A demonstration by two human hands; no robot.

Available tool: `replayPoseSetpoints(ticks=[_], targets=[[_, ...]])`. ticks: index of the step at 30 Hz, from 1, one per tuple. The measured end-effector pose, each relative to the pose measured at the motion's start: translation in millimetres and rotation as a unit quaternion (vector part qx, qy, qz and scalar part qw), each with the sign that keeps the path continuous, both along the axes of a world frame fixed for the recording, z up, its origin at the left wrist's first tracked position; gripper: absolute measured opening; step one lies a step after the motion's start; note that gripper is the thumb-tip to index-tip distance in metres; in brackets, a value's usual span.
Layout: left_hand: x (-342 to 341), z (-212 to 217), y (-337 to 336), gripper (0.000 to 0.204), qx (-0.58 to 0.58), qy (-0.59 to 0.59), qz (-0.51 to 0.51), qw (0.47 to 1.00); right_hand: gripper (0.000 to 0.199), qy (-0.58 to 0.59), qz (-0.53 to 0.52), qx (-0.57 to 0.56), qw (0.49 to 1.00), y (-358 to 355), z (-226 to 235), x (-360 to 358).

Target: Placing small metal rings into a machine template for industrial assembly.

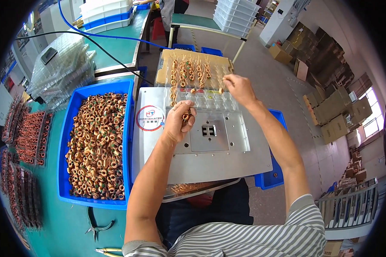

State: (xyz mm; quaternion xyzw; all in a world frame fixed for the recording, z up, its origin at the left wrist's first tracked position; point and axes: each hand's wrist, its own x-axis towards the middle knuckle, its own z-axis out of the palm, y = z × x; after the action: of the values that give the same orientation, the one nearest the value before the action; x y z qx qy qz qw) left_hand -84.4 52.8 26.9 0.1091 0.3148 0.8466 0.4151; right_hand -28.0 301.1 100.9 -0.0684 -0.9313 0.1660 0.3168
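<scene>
Clamping a small clutch of copper coils [186, 115], here's the left grip [179, 122], fingers curled right round them, so most of the bunch is hidden and there's no counting it! Ahead and to the right, the right grip [241, 90] hangs over a clear tray [210, 103], thumb and fingers bunched above a single coil [221, 90]; its fine leads run up towards the fingertips, too small to make out, and I cannot tell whether this grip is clamped on them or not.

Look at these coils: little rings wound in coppery wire, the loose ones with touches of green. Just ahead of the left grip, filled rows [183, 73] stand in the tray, thin leads poking up, the individual pieces blurring together. Left of that grip, a blue bin [127, 154] is heaped with more, the lower layers buried.

And the lettering! Beside the left grip, a round white label [150, 118] with a red ring sits on the metal plate [158, 165], carrying red and blue print. Between the grips, red and yellow labels [188, 95] show through the tray, partly covered, their print too small to read.
</scene>
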Motion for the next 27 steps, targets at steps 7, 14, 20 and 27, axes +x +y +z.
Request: replayPoseSetpoints(ticks=[7,14,20,27], targets=[[0.5,-1.2,0.9,0.015,-0.002,-0.006,0.014,1.0,0.019,0.007,0.04,-0.04,0.998,-5.3,-4.0,14.4],[-3.6,-7.2,-2.3,0.015,0.004,-0.019,0.035,0.999,0.015,-0.171,0.086,-0.259,0.947,-33.4,1.0,63.7],[-2.9,-9.8,-0.7,0.016,-0.008,-0.008,0.037,0.999,0.016,-0.208,0.146,-0.094,0.963,-39.2,-18.3,80.0],[-2.0,-10.5,-0.6,0.016,-0.018,-0.005,0.048,0.999,0.013,-0.236,0.178,-0.055,0.954,-53.6,-25.9,73.5]])
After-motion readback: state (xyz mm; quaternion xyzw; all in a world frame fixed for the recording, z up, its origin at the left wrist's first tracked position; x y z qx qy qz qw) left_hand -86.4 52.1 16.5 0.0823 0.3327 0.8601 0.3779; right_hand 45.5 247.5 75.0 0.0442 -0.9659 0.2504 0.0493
